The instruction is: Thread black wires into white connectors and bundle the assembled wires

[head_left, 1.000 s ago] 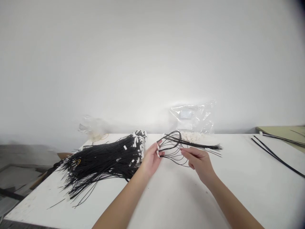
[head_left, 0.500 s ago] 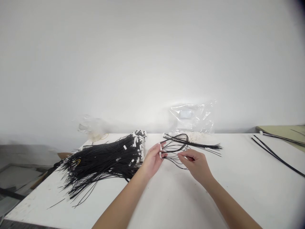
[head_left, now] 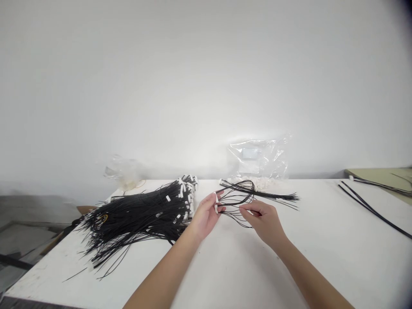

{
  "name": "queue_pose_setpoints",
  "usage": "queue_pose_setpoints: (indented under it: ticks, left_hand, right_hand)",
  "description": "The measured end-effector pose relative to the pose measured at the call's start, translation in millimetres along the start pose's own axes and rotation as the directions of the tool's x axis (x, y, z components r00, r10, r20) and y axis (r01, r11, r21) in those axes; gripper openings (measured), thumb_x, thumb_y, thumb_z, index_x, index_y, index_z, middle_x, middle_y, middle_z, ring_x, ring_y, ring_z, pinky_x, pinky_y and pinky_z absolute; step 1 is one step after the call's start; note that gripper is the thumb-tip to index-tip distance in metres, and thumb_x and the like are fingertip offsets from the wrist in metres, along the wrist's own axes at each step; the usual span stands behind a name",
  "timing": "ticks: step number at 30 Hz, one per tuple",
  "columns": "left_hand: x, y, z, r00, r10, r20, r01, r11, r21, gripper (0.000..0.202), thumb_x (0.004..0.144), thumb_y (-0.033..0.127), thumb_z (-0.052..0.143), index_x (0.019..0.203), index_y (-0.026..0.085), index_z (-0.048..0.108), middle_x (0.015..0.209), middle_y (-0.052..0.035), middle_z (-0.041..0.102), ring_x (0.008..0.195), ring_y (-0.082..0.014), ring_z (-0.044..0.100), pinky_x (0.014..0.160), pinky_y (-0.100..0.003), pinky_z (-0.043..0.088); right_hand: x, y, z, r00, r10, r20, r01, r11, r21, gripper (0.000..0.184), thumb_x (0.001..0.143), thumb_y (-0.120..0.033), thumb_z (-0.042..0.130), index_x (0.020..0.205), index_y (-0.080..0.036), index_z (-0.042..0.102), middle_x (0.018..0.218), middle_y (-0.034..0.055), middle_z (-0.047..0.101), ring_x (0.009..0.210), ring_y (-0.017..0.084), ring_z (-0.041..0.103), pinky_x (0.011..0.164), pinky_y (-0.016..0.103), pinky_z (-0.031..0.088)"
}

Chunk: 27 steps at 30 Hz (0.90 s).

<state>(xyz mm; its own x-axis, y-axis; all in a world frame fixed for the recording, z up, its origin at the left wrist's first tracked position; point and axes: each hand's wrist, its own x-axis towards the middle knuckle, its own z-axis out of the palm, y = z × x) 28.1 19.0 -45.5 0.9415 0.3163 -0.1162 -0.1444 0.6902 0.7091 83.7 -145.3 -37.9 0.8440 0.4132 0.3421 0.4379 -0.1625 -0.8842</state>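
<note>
My left hand (head_left: 206, 215) is closed on a white connector (head_left: 216, 202), from which several thin black wires (head_left: 236, 198) loop out to the right. Close beside it, my right hand (head_left: 262, 218) pinches one of these black wires between thumb and forefinger; the wire's tip is too small to make out. Behind both hands lies a loose bundle of black wires (head_left: 280, 197) with a white connector at its left end. Left of my left hand rests a thick heap of black wire harnesses (head_left: 138, 214), their white connectors (head_left: 188, 193) gathered at the right end.
A clear plastic bag (head_left: 260, 156) stands against the wall, with small white connectors (head_left: 262, 183) spilled before it. Another clear bag (head_left: 124, 171) is behind the heap. Black cables (head_left: 375, 210) and a yellow-green board (head_left: 380, 175) lie at the right of the white table (head_left: 322, 257).
Both hands keep nearly the same place and grip. The view has shifted very slightly; the wires look almost unchanged.
</note>
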Motion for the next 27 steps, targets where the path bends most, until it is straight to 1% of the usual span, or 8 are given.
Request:
queue_pose_setpoints:
  ticks: [3, 5, 8, 13, 21, 27]
  left_hand:
    - [-0.8, 0.7, 0.5, 1.000, -0.018, 0.002, 0.018, 1.000, 0.003, 0.027, 0.073, 0.028, 0.060, 0.094, 0.012, 0.063, 0.078, -0.0038, 0.057, 0.055, -0.0050, 0.044, 0.069, -0.028, 0.044]
    - [-0.9, 0.9, 0.5, 1.000, -0.020, 0.001, 0.020, 1.000, 0.003, 0.028, 0.073, 0.028, 0.060, 0.095, 0.012, 0.063, 0.076, -0.0034, 0.056, 0.055, -0.0050, 0.043, 0.069, -0.027, 0.044]
    - [-0.8, 0.8, 0.5, 1.000, -0.015, 0.004, 0.015, 1.000, 0.006, 0.027, 0.073, 0.028, 0.060, 0.094, 0.012, 0.063, 0.080, -0.0042, 0.057, 0.056, -0.0048, 0.043, 0.068, -0.027, 0.044]
    - [-1.1, 0.6, 0.8, 1.000, -0.004, 0.017, 0.004, 1.000, 0.011, 0.024, 0.073, 0.027, 0.060, 0.091, 0.013, 0.063, 0.089, -0.0048, 0.057, 0.056, -0.0044, 0.043, 0.068, -0.028, 0.044]
    - [-0.7, 0.0, -0.2, 0.999, -0.003, 0.039, 0.002, 1.000, 0.030, 0.025, 0.074, 0.029, 0.058, 0.094, 0.013, 0.062, 0.090, -0.0043, 0.057, 0.058, -0.0045, 0.043, 0.068, -0.028, 0.044]
    - [-0.6, -0.4, -1.9, 0.999, -0.005, 0.046, 0.003, 0.999, 0.040, 0.027, 0.074, 0.029, 0.059, 0.095, 0.013, 0.062, 0.092, -0.0052, 0.056, 0.060, -0.0051, 0.043, 0.068, -0.028, 0.044]
  right_hand:
    - [0.2, 0.5, -0.4, 1.000, -0.001, -0.011, 0.001, 1.000, 0.008, 0.018, 0.069, -0.037, 0.060, 0.066, -0.022, 0.069, 0.053, 0.0005, 0.047, 0.048, 0.010, 0.036, 0.044, 0.022, 0.032]
    - [0.2, 0.4, -0.5, 1.000, -0.007, -0.015, 0.007, 1.000, 0.005, 0.018, 0.069, -0.037, 0.059, 0.066, -0.022, 0.069, 0.054, 0.0008, 0.049, 0.048, 0.010, 0.037, 0.044, 0.023, 0.032]
    - [0.0, -0.7, -0.6, 1.000, -0.002, -0.020, 0.002, 1.000, 0.005, 0.018, 0.069, -0.037, 0.060, 0.066, -0.022, 0.069, 0.056, 0.0009, 0.051, 0.048, 0.010, 0.038, 0.045, 0.023, 0.033]
    - [-1.1, -3.5, -0.9, 1.000, 0.002, -0.014, -0.002, 1.000, 0.002, 0.015, 0.069, -0.034, 0.060, 0.066, -0.023, 0.069, 0.053, -0.0001, 0.047, 0.049, 0.010, 0.036, 0.045, 0.022, 0.032]
    - [-1.5, -3.5, -0.6, 0.999, -0.034, -0.026, 0.033, 0.999, -0.017, 0.018, 0.070, -0.036, 0.059, 0.067, -0.022, 0.069, 0.053, 0.0001, 0.046, 0.048, 0.010, 0.037, 0.045, 0.022, 0.031]
    - [-1.6, -2.5, -0.4, 0.998, -0.061, -0.026, 0.060, 0.998, -0.014, 0.018, 0.070, -0.036, 0.059, 0.069, -0.022, 0.069, 0.051, -0.0007, 0.042, 0.047, 0.010, 0.037, 0.044, 0.022, 0.031]
